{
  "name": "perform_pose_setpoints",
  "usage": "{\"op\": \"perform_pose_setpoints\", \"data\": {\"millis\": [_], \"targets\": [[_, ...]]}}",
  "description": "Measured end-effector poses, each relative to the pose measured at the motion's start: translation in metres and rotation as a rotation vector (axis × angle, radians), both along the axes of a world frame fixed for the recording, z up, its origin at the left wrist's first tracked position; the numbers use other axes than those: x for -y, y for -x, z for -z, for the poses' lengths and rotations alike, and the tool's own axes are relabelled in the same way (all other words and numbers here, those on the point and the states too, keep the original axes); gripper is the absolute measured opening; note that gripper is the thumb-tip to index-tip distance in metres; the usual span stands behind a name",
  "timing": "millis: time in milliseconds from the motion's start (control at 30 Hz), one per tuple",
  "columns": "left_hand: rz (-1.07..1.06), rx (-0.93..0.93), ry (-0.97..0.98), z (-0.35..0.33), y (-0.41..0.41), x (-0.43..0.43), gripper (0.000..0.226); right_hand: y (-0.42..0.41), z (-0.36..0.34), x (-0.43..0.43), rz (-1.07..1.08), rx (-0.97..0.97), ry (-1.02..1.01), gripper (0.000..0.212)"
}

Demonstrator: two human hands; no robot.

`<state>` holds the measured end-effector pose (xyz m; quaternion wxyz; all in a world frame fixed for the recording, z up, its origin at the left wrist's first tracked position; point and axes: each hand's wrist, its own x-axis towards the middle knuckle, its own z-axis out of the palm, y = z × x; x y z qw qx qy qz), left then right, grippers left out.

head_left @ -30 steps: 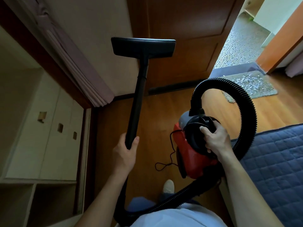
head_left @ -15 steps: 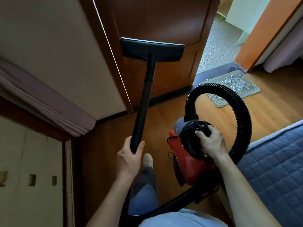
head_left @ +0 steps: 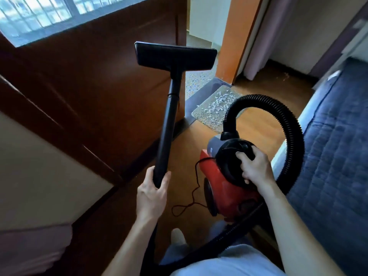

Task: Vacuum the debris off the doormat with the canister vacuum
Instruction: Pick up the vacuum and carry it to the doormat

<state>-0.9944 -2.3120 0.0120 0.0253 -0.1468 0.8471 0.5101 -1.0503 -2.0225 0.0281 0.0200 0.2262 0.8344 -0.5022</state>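
Observation:
My left hand (head_left: 152,194) grips the lower end of the black vacuum wand (head_left: 169,124), which points up and away with its flat floor head (head_left: 175,56) raised in the air. My right hand (head_left: 254,168) holds the black top handle of the red canister vacuum (head_left: 225,188), carried above the wooden floor. A ribbed black hose (head_left: 286,124) loops from the canister over to the right. The grey doormat (head_left: 213,110), strewn with pale shredded debris (head_left: 219,100), lies ahead by the doorway, partly hidden behind the hose and canister.
A dark wooden door (head_left: 99,92) stands open on the left, close to the wand. A blue quilted mattress (head_left: 334,156) fills the right side. An orange door frame (head_left: 233,36) edges the doorway beyond the mat. A thin cord (head_left: 191,198) dangles from the canister.
The view has swung right and forward, bringing the doormat closer and nearer the centre. Both hands keep the same grips on the wand and canister handle.

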Motion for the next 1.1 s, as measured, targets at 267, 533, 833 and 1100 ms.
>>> {"op": "perform_pose_setpoints", "data": {"millis": [267, 533, 833, 1100], "targets": [[0.133, 0.015, 0.037, 0.007, 0.095, -0.016, 0.04, 0.045, -0.002, -0.018, 0.165, -0.037, 0.083, 0.012], [0.231, 0.018, 0.114, 0.018, 0.202, -0.058, 0.038, 0.123, 0.026, -0.061, 0.25, -0.023, 0.063, 0.019], [0.314, -0.016, 0.172, 0.009, 0.368, -0.15, 0.027, 0.252, 0.031, -0.149, 0.328, -0.013, 0.076, 0.024], [0.431, -0.03, 0.181, 0.005, 0.454, -0.22, 0.028, 0.318, 0.016, -0.207, 0.403, -0.049, 0.106, 0.02]]}}
